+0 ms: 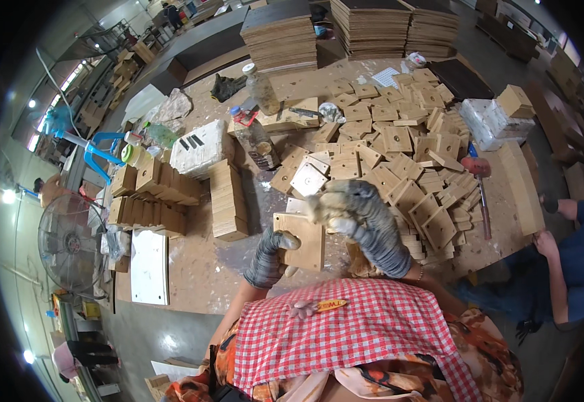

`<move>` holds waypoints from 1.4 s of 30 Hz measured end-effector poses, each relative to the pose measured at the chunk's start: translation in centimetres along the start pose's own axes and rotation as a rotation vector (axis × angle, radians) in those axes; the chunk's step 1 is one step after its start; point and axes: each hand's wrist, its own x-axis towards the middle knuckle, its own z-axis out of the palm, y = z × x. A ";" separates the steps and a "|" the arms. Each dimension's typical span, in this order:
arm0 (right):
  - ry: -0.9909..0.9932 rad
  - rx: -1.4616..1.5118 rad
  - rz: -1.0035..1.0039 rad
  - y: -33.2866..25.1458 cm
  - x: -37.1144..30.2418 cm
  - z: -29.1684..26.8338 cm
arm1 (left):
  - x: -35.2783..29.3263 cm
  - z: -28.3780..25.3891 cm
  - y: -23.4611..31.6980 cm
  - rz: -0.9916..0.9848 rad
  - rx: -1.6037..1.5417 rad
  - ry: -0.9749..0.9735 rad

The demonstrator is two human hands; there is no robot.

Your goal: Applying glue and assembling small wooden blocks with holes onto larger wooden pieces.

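Note:
My left hand (267, 260), in a grey work glove with bare-looking fingertips, grips a square wooden block (309, 248) by its left edge, thumb on the face. Small holes show near the block's corners. Over its upper right corner is my right hand (366, 224), also gloved, with the fingers curled together. Motion smears those fingertips, and whatever they may hold cannot be made out. Just beyond, a pale square plate (308, 179) lies among a large heap of loose wooden blocks (399, 139), many with a round hole.
Stacked blocks (228, 201) stand left of my hands, near a white wrapped bundle (201, 149) and bottles (255, 137). A red-headed hammer (477, 167) lies right of the heap. A fan (71, 242) stands at the left; another person's arm (554, 268) is at the right.

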 end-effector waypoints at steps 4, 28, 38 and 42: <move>0.004 -0.302 -0.049 0.0 0.0 -0.3 | -0.1 0.0 -0.1 -0.008 -0.023 0.037; 0.149 0.280 0.259 1.7 -1.2 -0.9 | 0.1 -3.6 -0.7 0.079 -0.174 -0.072; 0.158 0.142 0.190 2.3 -1.3 -1.8 | 0.0 -7.3 -1.1 0.095 -0.155 -0.065; 0.158 0.136 0.192 2.4 -1.3 -2.1 | -0.1 -4.3 -0.2 0.075 -0.149 -0.012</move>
